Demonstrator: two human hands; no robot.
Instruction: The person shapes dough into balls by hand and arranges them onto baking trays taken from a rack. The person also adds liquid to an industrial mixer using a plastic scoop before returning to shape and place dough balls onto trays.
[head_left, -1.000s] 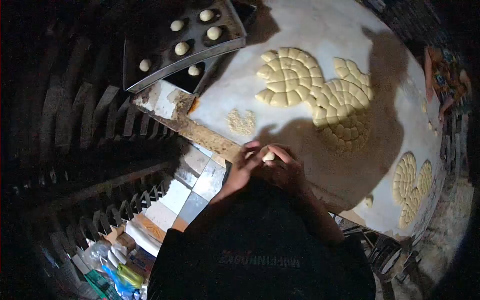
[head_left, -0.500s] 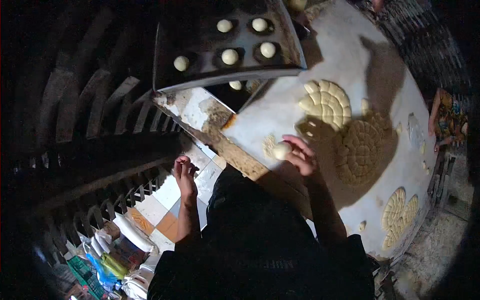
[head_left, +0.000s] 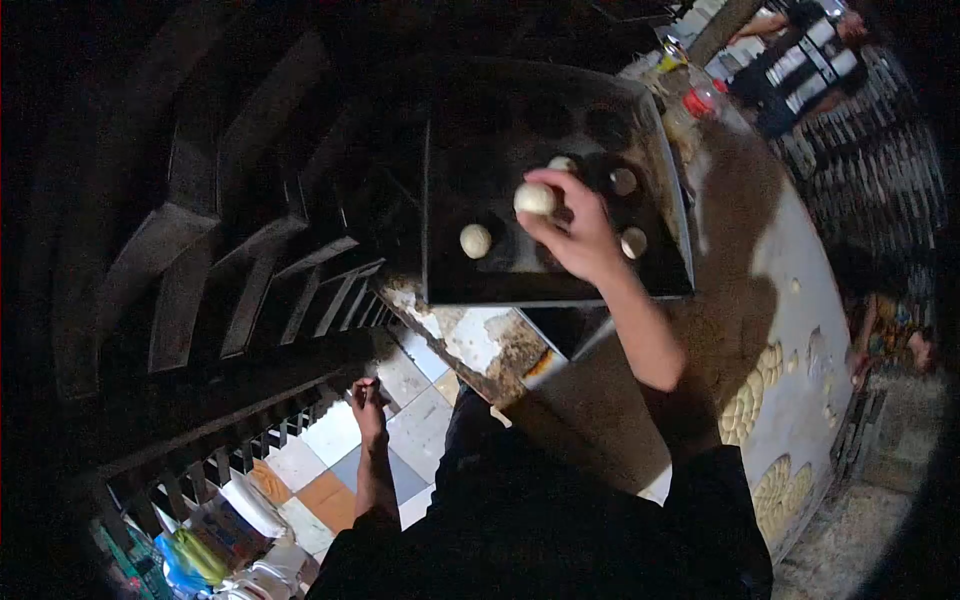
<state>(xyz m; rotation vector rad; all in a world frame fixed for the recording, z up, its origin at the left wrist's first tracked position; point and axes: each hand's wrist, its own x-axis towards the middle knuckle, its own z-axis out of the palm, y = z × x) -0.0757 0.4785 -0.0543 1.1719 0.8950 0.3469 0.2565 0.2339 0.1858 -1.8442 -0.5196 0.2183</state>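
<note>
The right hand (head_left: 582, 224) holds a dough ball (head_left: 534, 200) within the tray's (head_left: 682, 240) edges; a loose grip could drop it on other balls (head_left: 475, 241). The left hand (head_left: 369, 397) is loosely half-curled.

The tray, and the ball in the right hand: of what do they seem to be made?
The tray is probably metal, dark and dull: its thin, straight rim catches some light. The ball, held in the right hand, looks like dough: pale, rounded, smooth and matte.
</note>
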